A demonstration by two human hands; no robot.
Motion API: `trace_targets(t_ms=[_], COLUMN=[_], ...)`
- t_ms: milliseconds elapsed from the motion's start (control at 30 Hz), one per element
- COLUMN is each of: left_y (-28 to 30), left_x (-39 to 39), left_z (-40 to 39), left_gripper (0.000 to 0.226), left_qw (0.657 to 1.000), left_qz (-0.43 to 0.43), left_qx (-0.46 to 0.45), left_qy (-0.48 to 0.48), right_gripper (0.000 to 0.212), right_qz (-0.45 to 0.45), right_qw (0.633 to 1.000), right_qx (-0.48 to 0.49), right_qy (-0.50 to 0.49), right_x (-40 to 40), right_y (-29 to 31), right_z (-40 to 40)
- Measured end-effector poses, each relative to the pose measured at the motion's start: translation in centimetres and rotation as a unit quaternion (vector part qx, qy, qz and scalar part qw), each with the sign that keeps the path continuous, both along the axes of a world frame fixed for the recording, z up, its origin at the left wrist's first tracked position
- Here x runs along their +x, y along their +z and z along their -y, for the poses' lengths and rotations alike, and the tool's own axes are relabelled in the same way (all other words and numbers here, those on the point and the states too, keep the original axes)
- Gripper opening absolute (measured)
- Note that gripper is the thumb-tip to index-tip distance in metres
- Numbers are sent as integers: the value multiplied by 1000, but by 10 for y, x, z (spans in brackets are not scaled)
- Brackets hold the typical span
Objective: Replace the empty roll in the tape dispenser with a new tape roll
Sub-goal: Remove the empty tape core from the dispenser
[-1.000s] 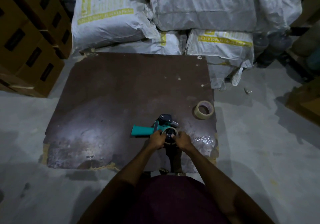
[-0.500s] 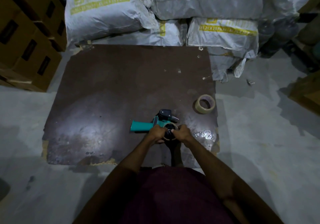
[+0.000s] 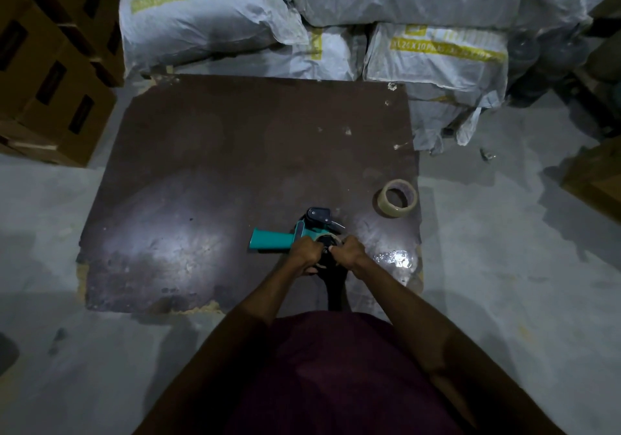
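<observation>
A teal tape dispenser (image 3: 273, 240) lies on its side on a dark brown board (image 3: 208, 179), handle pointing left, black cutter head at the far end. On its black hub sits a thin empty roll (image 3: 328, 240), mostly covered by my fingers. My left hand (image 3: 304, 253) and my right hand (image 3: 349, 251) both grip that roll from either side. A fresh roll of clear tape (image 3: 396, 198) lies flat near the board's right edge, apart from both hands.
White sacks with yellow print (image 3: 208, 14) are piled behind the board. Brown cartons (image 3: 50, 74) stand at the left. A crumpled bit of clear film (image 3: 393, 258) lies by the board's right front corner. Grey concrete floor surrounds the board.
Both hands keep their grip on the roll at the dispenser's hub. The view has drifted slightly; dispenser and fresh roll lie as before.
</observation>
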State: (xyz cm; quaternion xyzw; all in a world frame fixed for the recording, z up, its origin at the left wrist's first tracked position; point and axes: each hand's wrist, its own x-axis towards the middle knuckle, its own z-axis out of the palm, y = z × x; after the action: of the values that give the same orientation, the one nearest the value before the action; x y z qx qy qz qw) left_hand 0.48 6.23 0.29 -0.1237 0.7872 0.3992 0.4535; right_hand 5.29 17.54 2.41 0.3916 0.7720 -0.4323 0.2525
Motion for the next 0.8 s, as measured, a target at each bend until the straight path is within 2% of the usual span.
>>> trace_targets(t_ms=[67, 167, 267, 367, 433, 567, 800], left_y=[-2, -4, 9, 1, -2, -2, 8], left_x=[0, -1, 6, -2, 2, 4, 10], left_z=[-2, 1, 5, 1, 0, 2, 2], left_gripper=[38, 43, 41, 33, 35, 40, 37], left_qw=[999, 999, 989, 993, 988, 981, 971], left_qz=[-32, -31, -68, -53, -97, -133, -178], left_qx=[-12, -18, -54, -51, -71, -112, -150], left_qy=[-18, -19, -120, -89, -93, -84, -60], right_gripper=[33, 34, 36, 37, 37, 37, 31], right_qz=[8, 13, 12, -1, -11, -23, -64], right_qw=[1000, 1000, 1000, 1000, 1000, 999, 994], right_qx=[-1, -6, 1, 2, 1, 11, 35], right_qy=[1, 0, -3, -13, -20, -35, -83], right_x=[0, -1, -1, 0, 3, 5, 8], right_y=[2, 3, 3, 4, 5, 4, 4], right_z=[1, 1, 0, 0, 1, 1, 6])
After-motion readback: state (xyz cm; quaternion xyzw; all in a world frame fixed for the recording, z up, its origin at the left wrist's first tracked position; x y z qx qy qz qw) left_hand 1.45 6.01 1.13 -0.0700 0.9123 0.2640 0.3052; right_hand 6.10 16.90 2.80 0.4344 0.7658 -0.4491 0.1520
